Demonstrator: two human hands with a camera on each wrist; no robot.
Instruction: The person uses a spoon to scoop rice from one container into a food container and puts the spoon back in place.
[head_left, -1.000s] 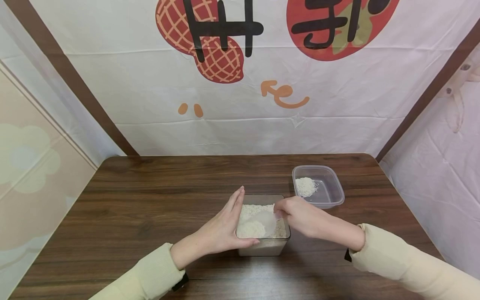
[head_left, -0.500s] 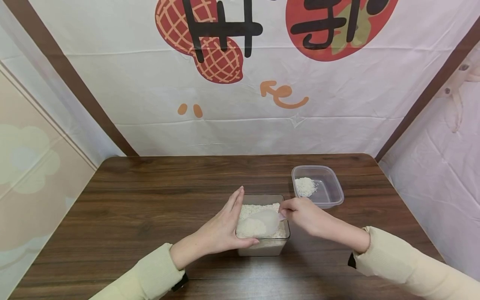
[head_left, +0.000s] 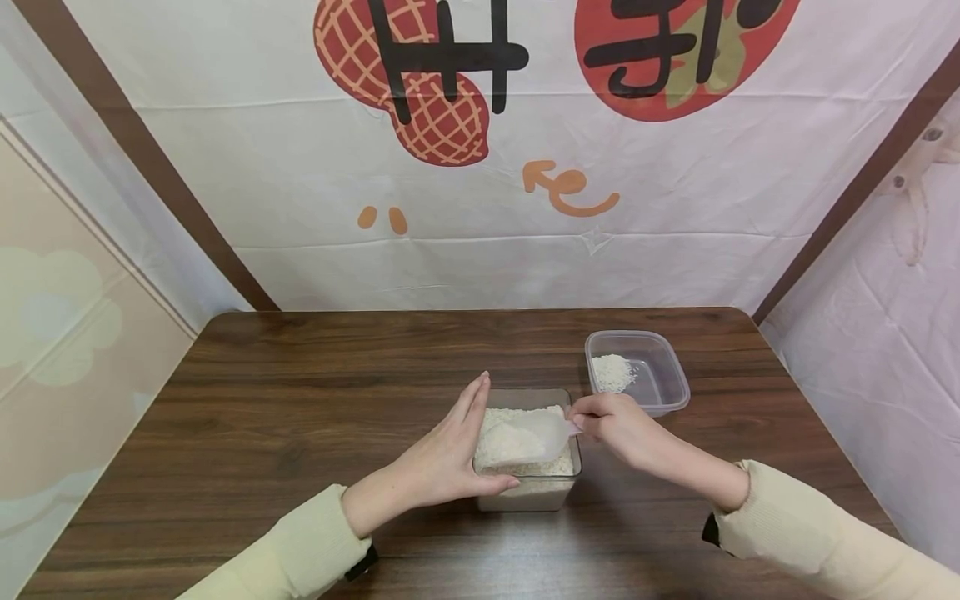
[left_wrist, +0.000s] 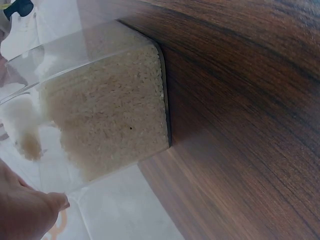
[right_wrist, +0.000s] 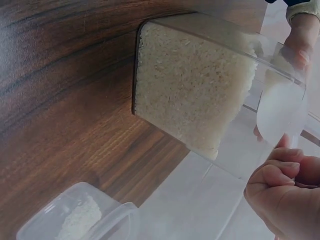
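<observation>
My right hand (head_left: 617, 427) pinches the short handle of a translucent white scoop (head_left: 551, 437). Inside the scoop lies a heap of rice (head_left: 510, 446). It is held at the mouth of a clear, dark-rimmed box (head_left: 528, 496), which is well filled with rice. Against the left side of this box rests my left hand (head_left: 442, 458), its fingers straight and its thumb along the front rim. In the right wrist view, the scoop (right_wrist: 282, 112) appears above the level of the rice, and my right hand (right_wrist: 287, 190) has its fingers curled at the handle.
A clear plastic tub (head_left: 660, 375) stands behind my right hand, with a small pile of rice (head_left: 612, 372) at its left. Both containers are on a dark wood table (head_left: 337, 367). A printed white cloth (head_left: 480, 267) hangs behind the table.
My right hand has moved slightly right with the scoop, which has come up out of the rice and lies more level. The left hand, box and tub stay put.
</observation>
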